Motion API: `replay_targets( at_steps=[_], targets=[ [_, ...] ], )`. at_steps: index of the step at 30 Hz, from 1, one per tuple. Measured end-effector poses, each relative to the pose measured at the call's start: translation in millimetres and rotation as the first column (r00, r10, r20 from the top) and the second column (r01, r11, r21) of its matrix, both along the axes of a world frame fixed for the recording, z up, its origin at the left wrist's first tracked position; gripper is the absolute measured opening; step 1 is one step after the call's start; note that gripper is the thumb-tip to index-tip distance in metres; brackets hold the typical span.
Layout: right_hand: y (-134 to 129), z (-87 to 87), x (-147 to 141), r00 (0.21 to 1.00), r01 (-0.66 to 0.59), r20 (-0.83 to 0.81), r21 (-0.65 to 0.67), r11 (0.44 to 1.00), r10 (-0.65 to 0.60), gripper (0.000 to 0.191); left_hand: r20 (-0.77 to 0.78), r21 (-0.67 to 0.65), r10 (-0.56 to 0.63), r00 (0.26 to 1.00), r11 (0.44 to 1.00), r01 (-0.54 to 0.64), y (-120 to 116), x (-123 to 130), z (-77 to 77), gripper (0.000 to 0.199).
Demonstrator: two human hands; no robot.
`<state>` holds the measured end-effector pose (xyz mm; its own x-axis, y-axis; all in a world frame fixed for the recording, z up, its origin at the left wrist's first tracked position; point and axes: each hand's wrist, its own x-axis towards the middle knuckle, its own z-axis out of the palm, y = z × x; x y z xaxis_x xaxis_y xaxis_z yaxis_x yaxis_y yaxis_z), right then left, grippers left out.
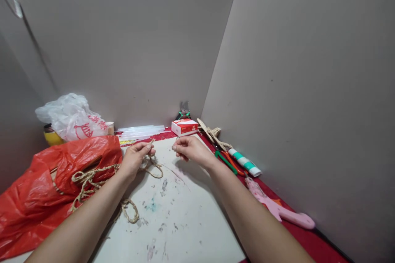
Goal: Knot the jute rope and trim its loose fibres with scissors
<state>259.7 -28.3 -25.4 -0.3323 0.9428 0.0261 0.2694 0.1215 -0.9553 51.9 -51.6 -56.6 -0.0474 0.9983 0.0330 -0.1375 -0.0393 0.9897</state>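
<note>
Braided cord [158, 176] at the left hand [139, 157]

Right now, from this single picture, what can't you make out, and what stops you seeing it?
All in the head view:
Rope: partly hidden behind the left forearm.
Pliers: lower part hidden by the red-and-white box.
Yellow jar: right side covered by the white bag.
Red bag: cut off by the left edge.
Right hand: whether it pinches anything is too small to tell.
</note>
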Motion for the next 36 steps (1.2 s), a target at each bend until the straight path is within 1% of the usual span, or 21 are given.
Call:
replay_targets(
  at_steps=[4, 6, 8, 10, 11, 13, 17, 20, 22, 25, 27, 28, 31, 32, 33, 34, 36],
  targets=[
    [-2, 6.9, 14, 0.980, -0.106, 0.167, 0.007, 0.994, 0.104, 0.014, -0.072, 0.032, -0.019, 0.997, 0.999, 0.021, -4, 3, 5.1, 0.028],
    [-6, 9.3, 13, 0.968, -0.118, 0.225, 0.017, 0.993, 0.111, 0.012, -0.113, 0.061, -0.077, 0.991, 0.995, 0.084, -6, 5, 8.3, 0.024],
    [-10, 10.4, 7, 0.965, -0.121, 0.239, 0.041, 0.992, 0.108, 0.011, -0.142, 0.071, -0.169, 0.975, 0.981, 0.180, -7, 7, 10.1, 0.022],
    [-14, 10.5, -1, 0.968, -0.131, 0.226, 0.069, 0.989, 0.112, 0.011, -0.148, 0.047, -0.260, 0.954, 0.962, 0.269, -8, 8, 9.7, 0.022],
    [-15, 10.4, -5, 0.971, -0.129, 0.215, 0.087, 0.988, 0.108, 0.012, -0.147, 0.026, -0.287, 0.947, 0.955, 0.294, -8, 9, 8.8, 0.022],
    [-17, 10.6, -12, 0.979, -0.114, 0.184, 0.115, 0.987, 0.091, 0.014, -0.150, -0.008, -0.303, 0.941, 0.952, 0.306, -8, 9, 6.3, 0.023],
    [-18, 11.4, -17, 0.991, -0.075, 0.121, 0.140, 0.987, 0.058, 0.012, -0.124, -0.014, -0.306, 0.944, 0.952, 0.307, -7, 10, 3.5, 0.025],
    [-16, 10.8, -15, 0.987, -0.072, 0.152, 0.171, 0.983, 0.046, 0.012, -0.111, -0.044, -0.304, 0.946, 0.953, 0.301, -6, 10, 2.4, 0.025],
    [-14, 9.2, -13, 0.982, -0.079, 0.182, 0.189, 0.979, 0.044, 0.011, -0.156, -0.034, -0.283, 0.946, 0.959, 0.281, -6, 9, -0.3, 0.025],
    [-8, 4.7, -6, 0.973, -0.125, 0.213, 0.178, 0.976, 0.086, 0.009, -0.259, 0.037, -0.253, 0.932, 0.962, 0.271, -6, 10, -8.4, 0.023],
    [-3, 1.0, -1, 0.964, -0.166, 0.233, 0.161, 0.973, 0.126, 0.008, -0.372, 0.090, -0.227, 0.900, 0.956, 0.279, -10, 15, -14.9, 0.021],
    [-1, -0.7, 2, 0.960, -0.182, 0.242, 0.153, 0.971, 0.142, 0.008, -0.447, 0.117, -0.204, 0.871, 0.952, 0.283, -14, 18, -17.9, 0.021],
    [5, -4.2, 9, 0.956, -0.198, 0.246, 0.151, 0.968, 0.157, 0.008, -0.670, 0.206, -0.075, 0.739, 0.937, 0.282, -26, 28, -24.3, 0.020],
    [6, -4.6, 10, 0.958, -0.197, 0.241, 0.154, 0.968, 0.157, 0.009, -0.711, 0.225, -0.047, 0.702, 0.930, 0.290, -29, 32, -25.6, 0.021],
    [7, -4.7, 12, 0.960, -0.193, 0.236, 0.157, 0.969, 0.153, 0.009, -0.732, 0.232, -0.034, 0.680, 0.926, 0.297, -31, 34, -26.6, 0.021],
    [7, -4.5, 13, 0.962, -0.187, 0.231, 0.158, 0.970, 0.148, 0.010, -0.736, 0.224, -0.041, 0.676, 0.928, 0.299, -33, 36, -27.4, 0.020],
    [7, -3.6, 13, 0.966, -0.173, 0.220, 0.152, 0.973, 0.137, 0.010, -0.692, 0.178, -0.089, 0.716, 0.940, 0.289, -34, 37, -28.5, 0.020]
  ],
)
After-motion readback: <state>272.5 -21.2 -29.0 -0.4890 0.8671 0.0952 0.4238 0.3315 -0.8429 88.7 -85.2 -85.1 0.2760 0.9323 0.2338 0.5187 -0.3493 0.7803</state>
